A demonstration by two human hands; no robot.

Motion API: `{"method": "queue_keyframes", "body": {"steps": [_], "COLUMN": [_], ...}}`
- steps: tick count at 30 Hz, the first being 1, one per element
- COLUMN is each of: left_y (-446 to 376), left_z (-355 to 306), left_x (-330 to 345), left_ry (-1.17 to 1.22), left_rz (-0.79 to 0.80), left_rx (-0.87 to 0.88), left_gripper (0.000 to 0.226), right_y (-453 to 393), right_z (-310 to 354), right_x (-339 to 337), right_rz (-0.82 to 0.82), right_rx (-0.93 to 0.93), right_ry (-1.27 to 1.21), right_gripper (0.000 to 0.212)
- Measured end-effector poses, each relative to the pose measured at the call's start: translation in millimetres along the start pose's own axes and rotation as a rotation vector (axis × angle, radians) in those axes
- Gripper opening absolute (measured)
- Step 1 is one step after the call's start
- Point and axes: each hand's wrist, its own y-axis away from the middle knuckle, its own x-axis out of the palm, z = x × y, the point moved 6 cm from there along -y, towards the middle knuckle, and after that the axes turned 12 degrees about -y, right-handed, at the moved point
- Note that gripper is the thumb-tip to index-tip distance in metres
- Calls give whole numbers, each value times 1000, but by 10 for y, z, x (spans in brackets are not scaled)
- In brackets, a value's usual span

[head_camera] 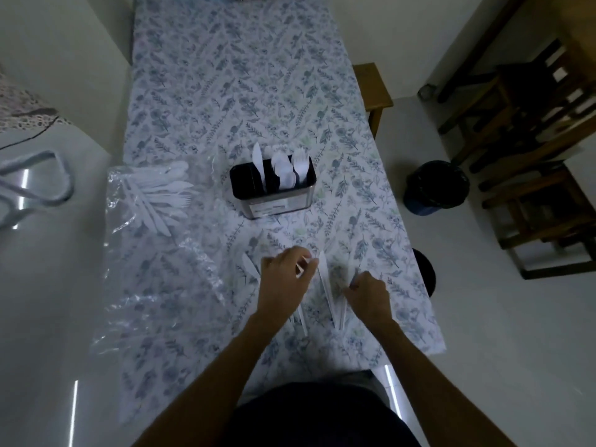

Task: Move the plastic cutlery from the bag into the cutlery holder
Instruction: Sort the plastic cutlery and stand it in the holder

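A black cutlery holder (pixel 254 183) stands mid-table with a white knife, spoons and forks upright in its compartments. To its left lies a clear plastic bag (pixel 151 285) with several white plastic pieces (pixel 161 195) at its far end. Near the front edge, loose white knives (pixel 325 282) lie on the floral cloth. My left hand (pixel 283 279) is closed on a thin white piece of cutlery by its handle. My right hand (pixel 367 295) pinches another white piece just right of the loose knives. A further knife (pixel 250 266) lies left of my left hand.
The long table (pixel 245 91) carries a blue floral cloth. A dark bin (pixel 435 187) stands on the floor to the right, with wooden chairs (pixel 532 140) beyond it. A wooden stool (pixel 372 88) touches the table's right side. A white surface with a looped strap (pixel 42 175) lies left.
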Motion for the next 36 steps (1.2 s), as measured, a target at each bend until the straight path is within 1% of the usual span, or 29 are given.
{"method": "queue_keyframes", "body": {"steps": [3, 5, 7, 9, 11, 12, 13, 15, 17, 19, 20, 22, 24, 26, 29, 31, 32, 33, 34, 36], "left_y": [373, 503, 563, 603, 651, 677, 703, 773, 847, 914, 941, 970, 977, 965, 925, 913, 904, 899, 890, 879], "left_z": [103, 152, 201, 196, 199, 225, 263, 394, 526, 589, 609, 630, 639, 667, 675, 665, 662, 674, 690, 688], "left_x": [244, 336, 398, 457, 465, 460, 449, 435, 439, 438, 435, 441, 448, 469, 521, 569, 565, 556, 540, 505], "left_ry": [164, 298, 486, 772, 1023, 1097, 1143, 1184, 1276, 1417, 1440, 1424, 1413, 1426, 1411, 1398, 1395, 1395, 1387, 1385], "left_rz": [132, 226, 365, 508, 555, 553, 544, 496, 439, 408, 406, 419, 418, 379, 373, 405, 401, 384, 364, 350], "left_rx": [-110, -197, -388, -594, -696, -723, -744, -806, -898, -988, -1009, -1014, -1014, -1014, -971, -917, -903, -897, -894, -891], "left_gripper": [15, 14, 23, 31, 33, 33, 34, 32, 25, 21, 21, 20, 21, 28, 39, 45, 41, 33, 25, 14], "right_y": [22, 50, 194, 477, 758, 816, 804, 655, 515, 451, 443, 443, 501, 642, 879, 1001, 1045, 1051, 1025, 852], "right_z": [-42, 45, 270, 565, 726, 721, 662, 462, 305, 229, 217, 214, 216, 283, 404, 469, 500, 509, 489, 375], "right_x": [19, -64, -135, -87, 57, 122, 163, 194, 203, 283, 308, 283, 222, 185, 244, 330, 370, 386, 378, 295], "right_rz": [-2, -7, 25, 190, 377, 411, 386, 218, 46, 13, 17, 5, -17, -13, 69, 182, 239, 263, 248, 122], "right_rx": [4, 6, -102, -237, -302, -301, -264, -157, -125, -123, -131, -141, -148, -202, -263, -302, -341, -367, -371, -308], "right_ry": [33, -44, -152, -260, -289, -294, -319, -338, -154, 5, 32, 18, -58, -128, -206, -245, -259, -266, -269, -235], "right_gripper": [19, 13, 11, 12, 14, 15, 16, 18, 22, 31, 31, 26, 19, 14, 12, 11, 11, 11, 11, 13]}}
